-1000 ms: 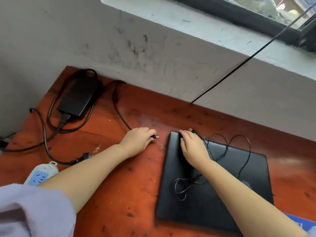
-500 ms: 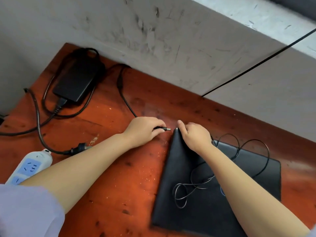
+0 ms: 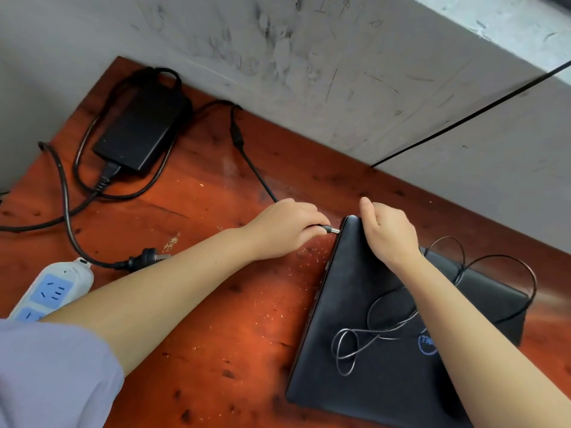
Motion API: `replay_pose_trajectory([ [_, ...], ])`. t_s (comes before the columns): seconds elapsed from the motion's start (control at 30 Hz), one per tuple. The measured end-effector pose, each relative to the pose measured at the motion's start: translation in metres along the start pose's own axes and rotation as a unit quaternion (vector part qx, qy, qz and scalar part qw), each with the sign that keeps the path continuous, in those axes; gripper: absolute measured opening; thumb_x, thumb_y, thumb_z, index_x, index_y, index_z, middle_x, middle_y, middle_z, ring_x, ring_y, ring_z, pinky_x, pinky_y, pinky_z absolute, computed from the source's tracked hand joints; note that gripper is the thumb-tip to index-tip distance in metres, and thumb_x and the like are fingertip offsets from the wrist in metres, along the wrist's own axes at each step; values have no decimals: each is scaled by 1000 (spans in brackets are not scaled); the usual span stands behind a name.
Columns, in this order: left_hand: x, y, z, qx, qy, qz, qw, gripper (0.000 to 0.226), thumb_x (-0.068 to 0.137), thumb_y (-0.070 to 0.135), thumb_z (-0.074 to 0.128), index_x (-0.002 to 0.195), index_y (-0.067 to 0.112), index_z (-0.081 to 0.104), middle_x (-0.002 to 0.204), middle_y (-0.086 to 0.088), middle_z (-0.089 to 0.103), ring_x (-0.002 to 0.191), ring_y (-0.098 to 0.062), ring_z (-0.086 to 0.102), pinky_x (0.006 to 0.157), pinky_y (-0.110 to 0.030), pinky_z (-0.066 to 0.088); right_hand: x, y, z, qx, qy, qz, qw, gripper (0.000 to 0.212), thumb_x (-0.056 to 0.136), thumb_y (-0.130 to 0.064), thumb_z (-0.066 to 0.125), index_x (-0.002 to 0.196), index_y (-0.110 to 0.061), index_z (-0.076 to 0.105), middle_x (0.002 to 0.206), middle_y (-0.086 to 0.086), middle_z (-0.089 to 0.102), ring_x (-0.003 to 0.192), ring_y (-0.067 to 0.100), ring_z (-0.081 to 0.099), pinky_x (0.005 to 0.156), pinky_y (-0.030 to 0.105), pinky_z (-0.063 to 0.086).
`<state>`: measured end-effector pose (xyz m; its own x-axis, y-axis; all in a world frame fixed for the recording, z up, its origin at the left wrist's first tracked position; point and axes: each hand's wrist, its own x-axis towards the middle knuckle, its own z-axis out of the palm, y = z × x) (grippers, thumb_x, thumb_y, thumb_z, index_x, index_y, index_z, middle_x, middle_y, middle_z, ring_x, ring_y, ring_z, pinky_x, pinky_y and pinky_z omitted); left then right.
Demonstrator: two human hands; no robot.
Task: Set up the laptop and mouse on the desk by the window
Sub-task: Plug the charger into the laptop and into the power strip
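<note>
A closed black laptop (image 3: 380, 359) lies on the reddish wooden desk (image 3: 216, 319), its left edge tilted up. My right hand (image 3: 386, 233) grips the laptop's raised far-left corner. My left hand (image 3: 284, 230) pinches the charger plug (image 3: 330, 230), whose metal tip touches the laptop's left edge near that corner. A thin black mouse cable (image 3: 386, 329) lies looped across the lid; the mouse itself is hidden.
The black power brick (image 3: 139, 131) with coiled cords sits at the desk's far left. A white and blue power strip (image 3: 49, 291) lies at the left edge, an unplugged mains plug (image 3: 145, 261) beside it. A scuffed grey wall (image 3: 309, 57) rises right behind the desk.
My left hand has carried the charger plug rightward up to the laptop's edge. My right hand has slid to the corner and lifted the laptop's left side.
</note>
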<state>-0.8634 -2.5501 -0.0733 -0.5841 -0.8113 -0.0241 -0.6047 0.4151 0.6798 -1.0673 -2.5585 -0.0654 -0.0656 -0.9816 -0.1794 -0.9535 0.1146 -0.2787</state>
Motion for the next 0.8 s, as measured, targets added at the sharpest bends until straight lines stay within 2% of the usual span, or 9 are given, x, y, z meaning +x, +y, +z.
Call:
replay_pose_trajectory([
  [0.1,3,4,-2,-10,-8,-3,1000,26,95,28,50,113,18,66,98,-3,67,88,-25,59,81,-27,38,-2,0,-4,27,15,1,1000,51,96,-40,27,51,-17,27,51,-3,42,52,17,40,54,34,26],
  [0.2,3,8,-7,20,-17,8,1000,27,95,30,48,111,20,66,92,-3,65,76,-23,51,76,-36,45,-3,-1,-5,44,21,0,999,51,96,-37,29,50,-17,24,49,-3,38,49,10,36,47,30,25],
  [0.27,4,12,-10,54,-30,14,998,27,96,31,45,110,21,66,88,-2,62,73,-22,47,74,-37,47,-4,-1,-4,44,20,-1,999,51,96,-36,29,50,-17,24,49,-3,38,49,10,36,47,26,25],
  [0.4,8,20,-13,107,-57,20,992,29,97,32,41,111,21,64,94,-3,63,86,-27,58,73,-36,47,-5,-3,-2,33,16,-4,999,50,96,-36,28,49,-18,25,50,-3,40,50,10,37,47,26,24],
  [0.5,11,24,-12,131,-70,24,989,30,98,31,39,110,17,64,97,-5,64,91,-28,60,72,-35,45,-6,-7,-2,22,23,-10,999,50,96,-35,27,49,-18,28,51,-4,42,51,13,39,48,28,24],
  [0.63,13,22,-10,137,-85,24,987,29,98,29,40,104,14,64,95,-5,64,90,-28,60,70,-34,43,-6,-10,1,22,27,-9,999,50,97,-32,29,48,-18,28,51,-5,42,58,23,41,55,33,24],
  [0.8,9,10,0,128,-93,5,987,29,97,30,41,101,13,64,95,-6,65,90,-30,61,76,-40,51,-4,-10,15,12,14,-14,1000,50,96,-34,27,49,-19,31,52,-5,42,61,25,44,56,32,25],
])
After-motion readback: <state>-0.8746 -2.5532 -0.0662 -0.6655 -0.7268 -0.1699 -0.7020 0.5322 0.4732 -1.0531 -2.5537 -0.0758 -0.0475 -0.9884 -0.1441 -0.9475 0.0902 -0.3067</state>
